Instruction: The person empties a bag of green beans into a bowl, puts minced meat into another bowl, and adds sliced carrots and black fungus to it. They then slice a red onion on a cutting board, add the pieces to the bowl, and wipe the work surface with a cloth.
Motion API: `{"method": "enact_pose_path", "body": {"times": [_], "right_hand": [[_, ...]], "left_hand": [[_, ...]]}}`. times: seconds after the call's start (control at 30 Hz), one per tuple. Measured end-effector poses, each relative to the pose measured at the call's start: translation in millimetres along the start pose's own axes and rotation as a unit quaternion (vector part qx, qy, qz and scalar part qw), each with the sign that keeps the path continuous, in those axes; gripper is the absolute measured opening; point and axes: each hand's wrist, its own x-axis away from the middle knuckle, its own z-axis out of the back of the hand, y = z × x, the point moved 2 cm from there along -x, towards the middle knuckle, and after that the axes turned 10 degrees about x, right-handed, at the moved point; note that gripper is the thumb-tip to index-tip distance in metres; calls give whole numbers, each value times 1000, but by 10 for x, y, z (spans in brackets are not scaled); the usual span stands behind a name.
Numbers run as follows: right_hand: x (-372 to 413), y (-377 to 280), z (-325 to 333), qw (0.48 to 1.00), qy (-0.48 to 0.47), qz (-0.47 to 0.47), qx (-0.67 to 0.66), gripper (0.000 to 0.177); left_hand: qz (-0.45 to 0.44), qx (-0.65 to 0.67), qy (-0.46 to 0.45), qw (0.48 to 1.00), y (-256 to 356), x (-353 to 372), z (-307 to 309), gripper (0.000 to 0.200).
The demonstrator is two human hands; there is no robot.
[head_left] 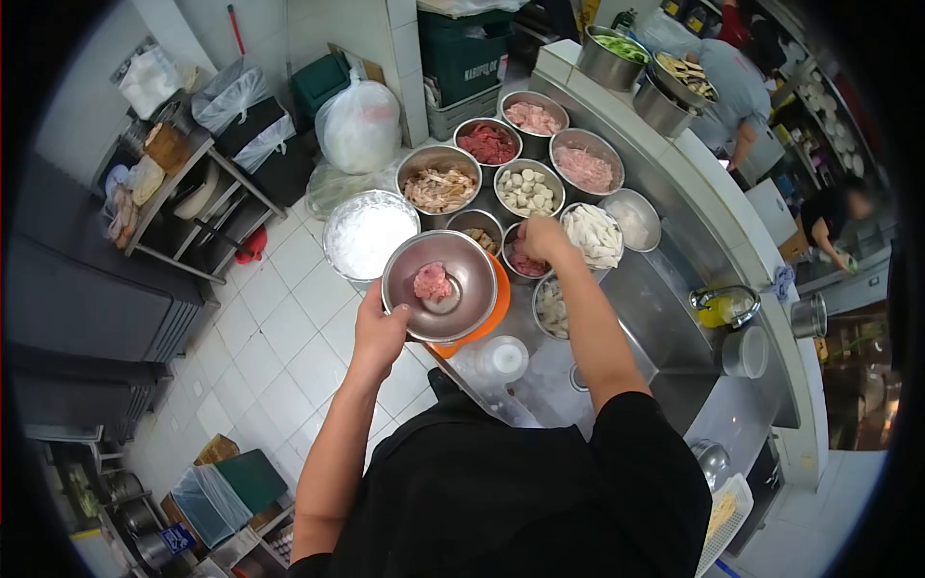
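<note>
My left hand (380, 332) grips the rim of a steel mixing bowl (400, 275), thumb over the edge. A lump of pink minced meat (432, 281) lies inside it. An orange object (500, 306) shows beneath the bowl. My right hand (546, 239) is over a steel container of reddish meat (525, 262), its fingers curled downward and their tips hidden. Close by are containers of white strips (593, 236), pale round pieces (529, 192) and translucent whitish pieces (552, 306).
A bowl of white powder (372, 234) stands left of the mixing bowl. Containers of red meat (488, 143) and brown strips (439, 188) are behind. A sink faucet (737, 306) is on the right. Beyond the curved tiled ledge (718, 202) are two other people.
</note>
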Motion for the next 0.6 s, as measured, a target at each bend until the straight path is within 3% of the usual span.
{"method": "enact_pose_path", "body": {"times": [0.03, 0.1, 0.23, 0.43, 0.6], "right_hand": [[-30, 3, -232, 997, -15, 2, 81, 26], [-124, 73, -625, 996, -20, 8, 86, 25], [-156, 138, -497, 998, 11, -15, 57, 20], [-77, 236, -225, 989, 32, -33, -142, 8], [-21, 227, 12, 917, 65, -30, -393, 4]], "left_hand": [[-3, -1, 7, 1000, 11, 38, 38, 53], [-8, 1, 20, 1000, 19, 126, 119, 54], [-34, -8, 48, 998, 34, 319, 289, 55], [-41, 3, 91, 995, -130, 626, 598, 54], [-45, 39, 131, 990, -299, 1101, 827, 55]]}}
